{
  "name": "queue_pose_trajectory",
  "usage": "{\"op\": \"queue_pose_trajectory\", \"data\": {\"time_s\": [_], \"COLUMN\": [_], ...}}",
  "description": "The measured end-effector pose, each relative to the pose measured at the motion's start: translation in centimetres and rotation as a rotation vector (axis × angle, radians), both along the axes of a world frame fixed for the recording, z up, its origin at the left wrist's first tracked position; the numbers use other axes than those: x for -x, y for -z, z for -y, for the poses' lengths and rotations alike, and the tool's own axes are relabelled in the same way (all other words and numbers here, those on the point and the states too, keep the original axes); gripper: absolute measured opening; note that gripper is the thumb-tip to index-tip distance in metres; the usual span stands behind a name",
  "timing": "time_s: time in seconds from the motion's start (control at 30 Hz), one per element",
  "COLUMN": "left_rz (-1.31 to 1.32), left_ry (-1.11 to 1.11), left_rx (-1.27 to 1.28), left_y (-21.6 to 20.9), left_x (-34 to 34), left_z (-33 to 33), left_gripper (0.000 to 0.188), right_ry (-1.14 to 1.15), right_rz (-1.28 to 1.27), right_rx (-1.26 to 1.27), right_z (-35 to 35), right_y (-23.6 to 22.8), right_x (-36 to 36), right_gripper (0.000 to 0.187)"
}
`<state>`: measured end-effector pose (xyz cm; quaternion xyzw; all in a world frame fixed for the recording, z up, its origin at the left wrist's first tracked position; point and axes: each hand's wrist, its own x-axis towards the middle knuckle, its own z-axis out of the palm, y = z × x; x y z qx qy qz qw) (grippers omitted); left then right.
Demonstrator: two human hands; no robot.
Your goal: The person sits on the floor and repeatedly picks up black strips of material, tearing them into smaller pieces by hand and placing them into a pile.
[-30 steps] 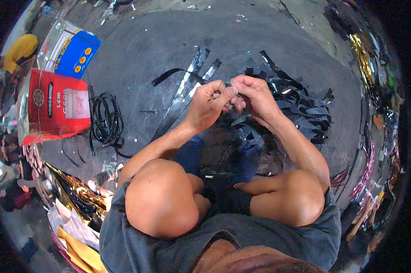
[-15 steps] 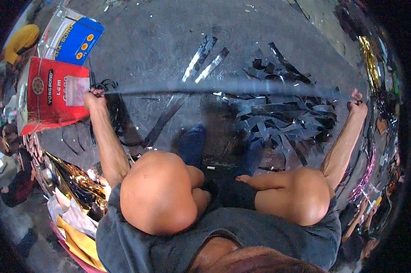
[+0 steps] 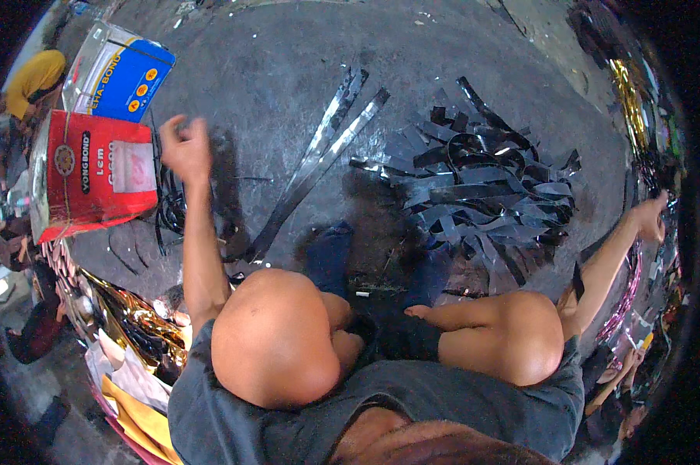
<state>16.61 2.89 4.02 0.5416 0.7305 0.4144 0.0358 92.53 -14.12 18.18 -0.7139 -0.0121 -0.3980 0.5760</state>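
Note:
My left hand (image 3: 185, 147) is raised over the floor beside a red container, its thumb and fingers apart with nothing visible between them. Far to the right, my right hand (image 3: 650, 218) is stretched out with bent fingers. A dark strip (image 3: 577, 280) shows along the right forearm and seems to trail from that hand; the grip itself is partly hidden. Between my arms, a loose pile of shiny black strips (image 3: 481, 186) lies on the floor. Left of the pile, a few long black strips (image 3: 319, 159) lie slanted, reaching toward my left knee.
The red container (image 3: 94, 174) and a blue-and-white one (image 3: 137, 77) stand at the left. Dark cords (image 3: 170, 209) lie beside the red one. Gold foil (image 3: 144, 318) lies by my left side, and more gold strips (image 3: 629, 101) are at the far right. Other people are at both edges.
The black strip stretched between my hands is no longer there. My left hand has opened and lifted slightly; my right hand has swung outward and nearer to me.

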Motion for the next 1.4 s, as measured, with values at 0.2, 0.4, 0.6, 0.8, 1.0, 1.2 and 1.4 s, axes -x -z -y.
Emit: {"op": "queue_pose_trajectory", "data": {"time_s": [0.2, 0.4, 0.6, 0.8, 1.0, 1.2, 1.4], "left_rz": [-0.343, -0.147, 0.212, 0.884, 0.881, 0.702, 0.643], "left_ry": [0.674, 0.545, 0.716, 0.900, 1.076, 1.208, 0.953], "left_rx": [0.570, 0.546, 0.738, 0.772, 0.779, 0.799, 0.422], "left_y": [6.0, 10.7, 7.2, -2.2, -3.9, -8.9, -5.7], "left_x": [-14.1, -17.8, -17.6, -21.7, -22.0, -21.3, -18.7], "left_z": [4.3, 4.7, 2.9, 4.6, 5.0, 6.2, 4.3], "left_gripper": [0.039, 0.035, 0.023, 0.012, 0.012, 0.014, 0.017], "right_ry": [-0.907, -1.808, -1.915, -1.798, -1.816, -1.587, -1.285], "right_rz": [-0.293, -0.446, -1.007, -1.565, -1.405, -0.986, -0.811], "right_rx": [0.792, 0.949, 0.761, 0.186, 0.200, -0.135, 0.121], "right_z": [-8.2, -6.7, -5.6, -7.2, -7.2, -11.0, -10.5], "right_y": [7.7, 10.4, 15.7, 11.5, 8.6, 7.2, 4.7], "right_x": [13.4, 32.8, 38.3, 37.8, 36.5, 28.6, 20.7], "right_gripper": [0.042, 0.030, 0.035, 0.022, 0.018, 0.022, 0.021]}}
